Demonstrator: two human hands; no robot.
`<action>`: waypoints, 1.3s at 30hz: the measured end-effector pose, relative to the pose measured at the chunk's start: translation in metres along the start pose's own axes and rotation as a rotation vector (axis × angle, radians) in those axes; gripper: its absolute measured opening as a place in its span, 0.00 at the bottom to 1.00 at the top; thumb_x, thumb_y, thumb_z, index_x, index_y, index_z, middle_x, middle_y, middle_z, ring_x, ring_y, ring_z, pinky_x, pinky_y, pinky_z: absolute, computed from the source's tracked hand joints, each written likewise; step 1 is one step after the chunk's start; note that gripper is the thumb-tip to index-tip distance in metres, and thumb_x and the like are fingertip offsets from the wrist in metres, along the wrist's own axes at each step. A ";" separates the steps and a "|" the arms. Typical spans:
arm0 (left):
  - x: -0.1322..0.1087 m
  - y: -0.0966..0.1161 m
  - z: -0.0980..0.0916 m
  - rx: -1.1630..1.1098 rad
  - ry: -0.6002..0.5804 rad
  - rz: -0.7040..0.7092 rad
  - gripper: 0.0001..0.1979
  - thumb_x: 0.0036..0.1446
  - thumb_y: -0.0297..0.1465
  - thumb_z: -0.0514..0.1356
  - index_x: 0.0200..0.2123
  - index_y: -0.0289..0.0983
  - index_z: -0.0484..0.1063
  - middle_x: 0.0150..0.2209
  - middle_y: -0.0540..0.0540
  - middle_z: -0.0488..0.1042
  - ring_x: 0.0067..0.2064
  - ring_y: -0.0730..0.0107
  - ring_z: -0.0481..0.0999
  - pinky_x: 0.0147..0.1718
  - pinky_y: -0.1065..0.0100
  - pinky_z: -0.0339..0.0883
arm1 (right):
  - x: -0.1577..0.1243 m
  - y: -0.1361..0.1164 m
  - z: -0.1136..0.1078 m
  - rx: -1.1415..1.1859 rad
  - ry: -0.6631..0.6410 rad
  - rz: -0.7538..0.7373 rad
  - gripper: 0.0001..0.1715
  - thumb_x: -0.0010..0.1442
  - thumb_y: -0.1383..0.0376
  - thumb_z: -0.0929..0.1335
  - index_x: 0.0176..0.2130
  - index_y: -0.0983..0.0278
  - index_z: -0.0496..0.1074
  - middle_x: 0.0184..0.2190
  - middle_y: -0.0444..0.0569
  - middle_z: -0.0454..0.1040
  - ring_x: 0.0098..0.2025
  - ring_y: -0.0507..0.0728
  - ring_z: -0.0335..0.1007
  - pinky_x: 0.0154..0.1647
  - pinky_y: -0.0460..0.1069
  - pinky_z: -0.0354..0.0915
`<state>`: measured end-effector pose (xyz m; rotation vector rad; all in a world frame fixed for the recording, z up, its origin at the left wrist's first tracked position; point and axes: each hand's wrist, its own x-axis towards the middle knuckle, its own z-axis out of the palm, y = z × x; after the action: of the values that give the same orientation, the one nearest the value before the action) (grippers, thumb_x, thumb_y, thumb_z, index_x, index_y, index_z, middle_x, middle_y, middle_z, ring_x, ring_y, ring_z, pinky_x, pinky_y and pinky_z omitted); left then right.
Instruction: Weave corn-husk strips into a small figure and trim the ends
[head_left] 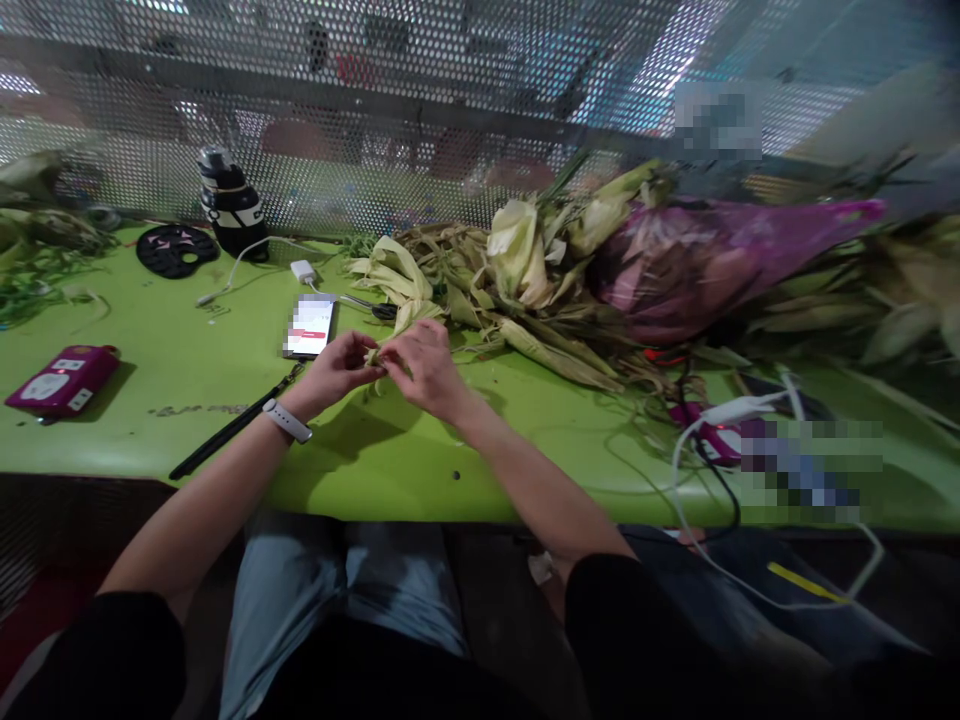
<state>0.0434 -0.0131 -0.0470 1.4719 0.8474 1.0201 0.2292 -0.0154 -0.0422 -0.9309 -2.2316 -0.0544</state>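
Around my left wrist I wear a slim, whitish wristband. Up the arm from the wristband is my short black left sleeve, matching my right sleeve; below the wristband show my light-blue jeans.

Dim light, glare through mesh, soft shadow on table, blurry right side

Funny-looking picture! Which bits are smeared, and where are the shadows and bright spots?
Head view: the purple bag and far-right husks look smeared; head view: a soft shadow darkens the green table below the left hand and right hand; head view: the phone screen shines, partly hidden by pixel blocks.
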 end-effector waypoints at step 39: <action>0.003 -0.003 -0.001 -0.021 0.019 -0.035 0.12 0.55 0.38 0.65 0.36 0.35 0.71 0.30 0.51 0.71 0.29 0.78 0.67 0.29 0.72 0.63 | 0.004 0.004 -0.007 0.013 0.005 0.050 0.22 0.57 0.58 0.68 0.50 0.64 0.70 0.51 0.57 0.72 0.56 0.65 0.64 0.66 0.64 0.47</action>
<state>0.0434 -0.0094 -0.0492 1.4267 0.8709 1.0153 0.2340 -0.0122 -0.0353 -0.9778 -2.2007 -0.0197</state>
